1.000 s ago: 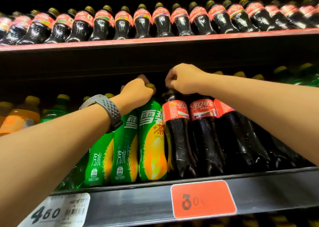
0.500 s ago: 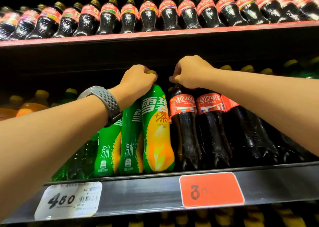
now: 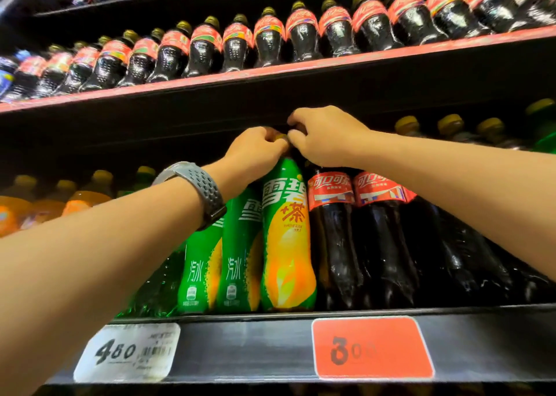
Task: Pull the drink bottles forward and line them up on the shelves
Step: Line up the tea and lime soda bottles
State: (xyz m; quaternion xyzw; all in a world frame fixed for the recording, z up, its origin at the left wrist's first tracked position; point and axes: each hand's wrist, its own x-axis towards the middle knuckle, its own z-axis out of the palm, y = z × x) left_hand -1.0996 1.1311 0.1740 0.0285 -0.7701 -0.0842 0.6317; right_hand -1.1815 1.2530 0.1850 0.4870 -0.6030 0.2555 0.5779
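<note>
Left hand (image 3: 255, 151) and right hand (image 3: 328, 136) meet at neighbouring bottle tops.
Left hand grips the cap of the green bottle (image 3: 285, 239) standing below it; right hand curls directly above the cola bottle (image 3: 331, 233), grip hidden.

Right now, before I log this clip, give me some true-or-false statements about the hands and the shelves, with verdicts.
1. The left hand grips the top of the green and yellow bottle. True.
2. The right hand rests on a price tag. False: its fingers curl at the top of a cola bottle, right beside the left hand.
3. A grey watch is on the left wrist. True.
4. Orange drinks fill the shelf above. False: the upper shelf holds dark bottles with red labels.
</note>
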